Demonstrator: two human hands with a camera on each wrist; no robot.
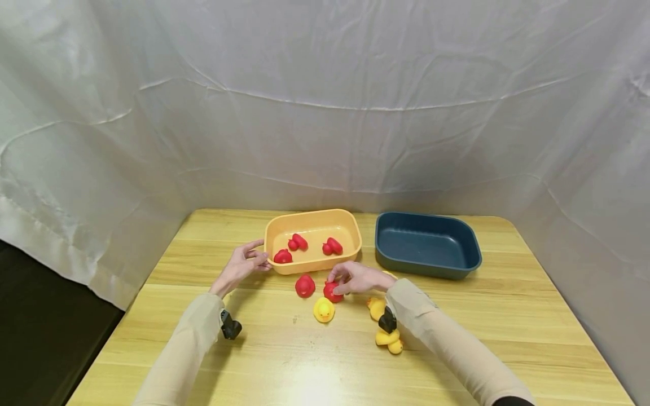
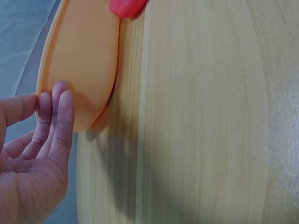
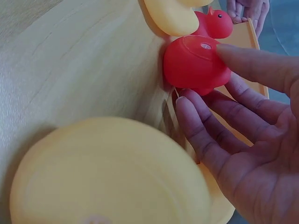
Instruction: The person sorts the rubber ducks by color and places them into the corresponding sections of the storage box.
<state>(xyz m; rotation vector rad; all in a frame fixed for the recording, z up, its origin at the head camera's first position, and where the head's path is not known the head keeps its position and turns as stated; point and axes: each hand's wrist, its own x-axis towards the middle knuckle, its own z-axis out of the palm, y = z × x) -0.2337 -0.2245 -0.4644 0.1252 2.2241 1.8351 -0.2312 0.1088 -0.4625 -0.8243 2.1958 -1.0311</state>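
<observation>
My left hand (image 1: 241,265) is at the left end of an orange bin (image 1: 312,267); its straight fingers (image 2: 63,126) lie against the outer wall and the thumb reaches the rim. In front of the bin, my right hand (image 1: 361,277) pinches a red rubber duck (image 1: 332,292) between thumb and fingers, low over the table. Another red duck (image 1: 305,286) sits to its left, and a yellow duck (image 1: 324,310) is nearer to me. Inside the bin lie three red ducks, one (image 1: 282,256) in the near left corner and two (image 1: 299,242) tipped over.
A dark blue bin (image 1: 429,269) with nothing in it stands right of the orange one. Several yellow ducks (image 1: 377,309) lie around and below my right wrist, partly covered by it. Grey curtain (image 1: 355,113) hangs behind the wooden table (image 1: 269,361).
</observation>
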